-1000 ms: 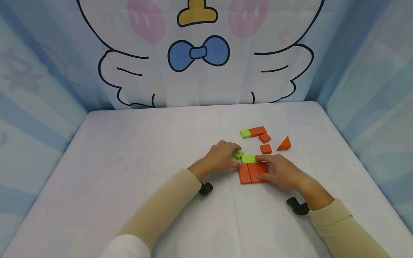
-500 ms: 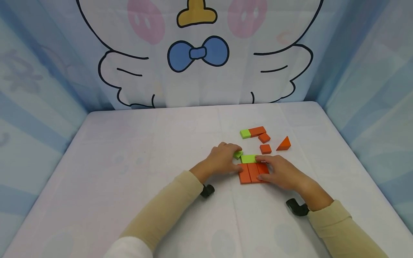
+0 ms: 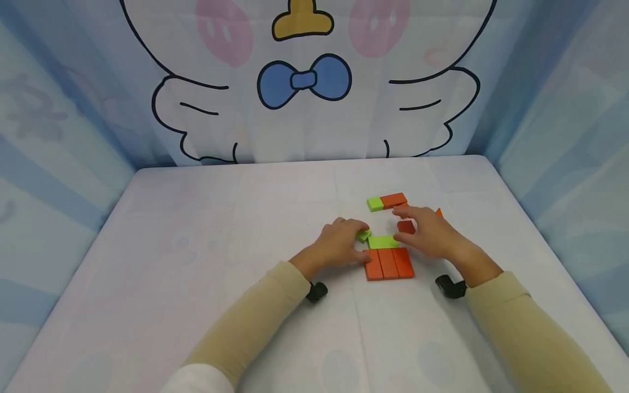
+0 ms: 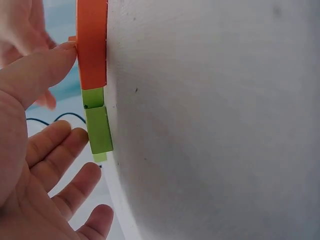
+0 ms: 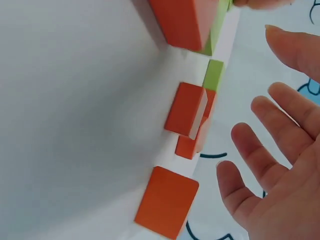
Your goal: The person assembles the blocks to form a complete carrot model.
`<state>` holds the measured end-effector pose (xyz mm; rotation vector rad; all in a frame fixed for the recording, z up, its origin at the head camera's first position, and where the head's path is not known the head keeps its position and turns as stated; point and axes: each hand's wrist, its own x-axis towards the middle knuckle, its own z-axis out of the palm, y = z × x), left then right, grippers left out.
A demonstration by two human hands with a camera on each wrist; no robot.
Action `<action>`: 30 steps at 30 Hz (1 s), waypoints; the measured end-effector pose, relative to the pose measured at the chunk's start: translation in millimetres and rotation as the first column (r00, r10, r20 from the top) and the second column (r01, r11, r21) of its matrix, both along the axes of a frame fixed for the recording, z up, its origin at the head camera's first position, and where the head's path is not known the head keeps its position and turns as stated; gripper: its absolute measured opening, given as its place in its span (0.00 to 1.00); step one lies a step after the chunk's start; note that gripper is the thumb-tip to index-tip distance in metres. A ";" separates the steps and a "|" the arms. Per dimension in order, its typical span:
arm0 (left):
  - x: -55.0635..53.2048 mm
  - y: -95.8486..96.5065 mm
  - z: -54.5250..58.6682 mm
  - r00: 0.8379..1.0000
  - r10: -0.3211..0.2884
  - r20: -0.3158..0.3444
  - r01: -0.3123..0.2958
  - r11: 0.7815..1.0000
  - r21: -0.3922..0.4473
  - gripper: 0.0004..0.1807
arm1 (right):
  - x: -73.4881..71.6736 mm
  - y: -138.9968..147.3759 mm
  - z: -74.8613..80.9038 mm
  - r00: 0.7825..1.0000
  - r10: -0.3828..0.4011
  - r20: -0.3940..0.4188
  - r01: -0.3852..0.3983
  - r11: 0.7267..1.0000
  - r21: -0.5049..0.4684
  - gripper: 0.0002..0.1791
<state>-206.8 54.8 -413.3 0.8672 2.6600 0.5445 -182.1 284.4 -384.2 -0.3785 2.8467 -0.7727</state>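
Table [image 3: 196, 218], both your forearms stretched forward over it. Left hand [image 3: 336, 243]: fingers apart, thumb against the three orange slabs [image 3: 389, 264], fingertips [image 4: 80, 136] touching the small green block [image 4: 99, 131]. Right hand [image 3: 428, 232]: fingers loose and spread. Slabs side by side, green bar [image 3: 383, 242] along their far edge. Head view overlaps your right fingers with an orange block [image 3: 405, 226]; right wrist view shows them apart. Head view leaves only the triangle's [image 3: 439, 213] tip; right wrist bares its side.

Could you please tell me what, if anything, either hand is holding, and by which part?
Nothing appears held: the left hand only touches the leftmost green block and leftmost orange rectangular block; the right hand hovers, empty.
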 end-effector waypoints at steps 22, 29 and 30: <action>1.7 -5.3 3.8 1.000 -0.005 0.011 0.004 1.000 0.021 0.36 | -78.3 -30.8 -5.1 0.986 -0.067 0.152 0.047 0.991 0.129 0.29; 2.3 -4.4 2.5 1.000 -0.003 -0.003 0.003 1.000 0.013 0.36 | -80.1 -34.7 -10.2 0.994 -0.026 0.109 0.014 0.994 0.107 0.26; 2.4 -4.4 2.3 1.000 -0.004 -0.005 0.004 1.000 0.011 0.36 | -80.1 -34.8 -10.7 0.994 -0.025 0.107 0.013 0.994 0.110 0.25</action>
